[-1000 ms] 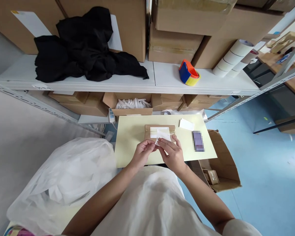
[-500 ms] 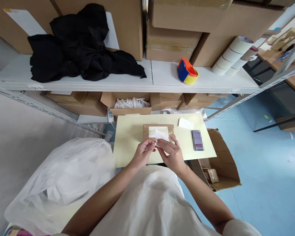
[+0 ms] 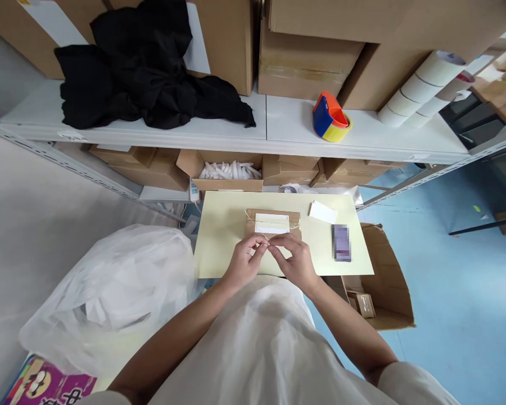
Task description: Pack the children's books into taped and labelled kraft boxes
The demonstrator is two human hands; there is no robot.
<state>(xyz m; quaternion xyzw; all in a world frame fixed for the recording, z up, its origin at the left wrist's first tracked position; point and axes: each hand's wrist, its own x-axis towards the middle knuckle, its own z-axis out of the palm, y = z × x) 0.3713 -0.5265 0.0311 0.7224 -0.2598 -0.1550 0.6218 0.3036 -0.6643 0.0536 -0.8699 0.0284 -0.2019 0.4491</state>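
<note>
My left hand (image 3: 248,257) and my right hand (image 3: 294,260) meet at the near side of a small cardboard box (image 3: 294,220). Thumbs and fingertips of both are pinched on a thin white paper slip (image 3: 257,226), seen almost edge-on as a pale line slanting up to the left. A white label (image 3: 272,223) lies on top of the box, beside shiny clear tape. The box rests on a pale yellow tabletop (image 3: 219,247). To the right lie some white slips (image 3: 322,212) and a purple item (image 3: 341,243), blurred by pixels.
Behind stands a shelf (image 3: 290,121) with black cloth (image 3: 139,73), a tape dispenser (image 3: 331,118) and tape rolls (image 3: 421,87). Underneath is an open carton of white pieces (image 3: 230,170). A plastic bag (image 3: 122,281) bulges at left; an open carton (image 3: 388,281) stands at right.
The white slip has turned from showing its flat face to nearly edge-on. My right fingers, which lay across it, are now pinched at its near end. The view has shifted slightly.
</note>
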